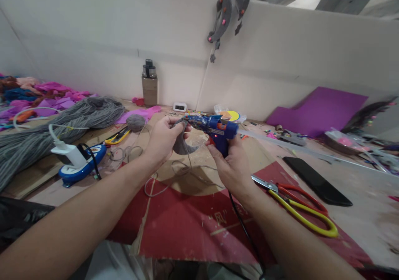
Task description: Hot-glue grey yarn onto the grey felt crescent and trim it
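My right hand [229, 163] is wrapped round the handle of a blue hot glue gun [218, 130], whose small red light is lit. Its nozzle points left and reaches the grey yarn-wrapped crescent [183, 145] pinched in my left hand [166, 138]. Whether the nozzle touches the yarn I cannot tell. A loose strand of grey yarn [183, 168] trails from the crescent onto the cardboard [187, 217] below. That strand loops leftward near a small grey yarn ball [136, 122]. The glue gun's black cord [241, 222] hangs down toward the front edge.
Red-and-yellow-handled scissors [299, 205] and a black phone [316, 180] lie at right. At left are a blue power strip [82, 165], a yellow utility knife [118, 137] and a grey yarn hank [71, 122]. A bottle [149, 87] stands by the wall; a decorated grey crescent [229, 14] hangs there.
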Available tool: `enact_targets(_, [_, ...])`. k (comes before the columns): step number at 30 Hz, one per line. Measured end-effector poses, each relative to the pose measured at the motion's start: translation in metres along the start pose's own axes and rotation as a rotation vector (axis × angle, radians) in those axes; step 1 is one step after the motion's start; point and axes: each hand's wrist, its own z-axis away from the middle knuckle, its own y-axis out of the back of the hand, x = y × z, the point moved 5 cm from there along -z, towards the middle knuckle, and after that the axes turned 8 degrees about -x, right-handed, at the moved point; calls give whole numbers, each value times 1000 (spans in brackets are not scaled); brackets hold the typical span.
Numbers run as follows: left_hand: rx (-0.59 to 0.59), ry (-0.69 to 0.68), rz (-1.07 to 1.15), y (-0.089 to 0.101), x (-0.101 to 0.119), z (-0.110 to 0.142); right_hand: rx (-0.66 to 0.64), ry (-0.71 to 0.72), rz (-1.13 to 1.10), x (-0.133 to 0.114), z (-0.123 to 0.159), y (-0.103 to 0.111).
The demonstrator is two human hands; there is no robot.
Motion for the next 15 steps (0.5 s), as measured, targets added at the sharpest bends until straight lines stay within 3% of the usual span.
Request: enact_targets(15, [2, 17, 43, -2, 2, 1, 1, -18, -29, 0, 0, 0])
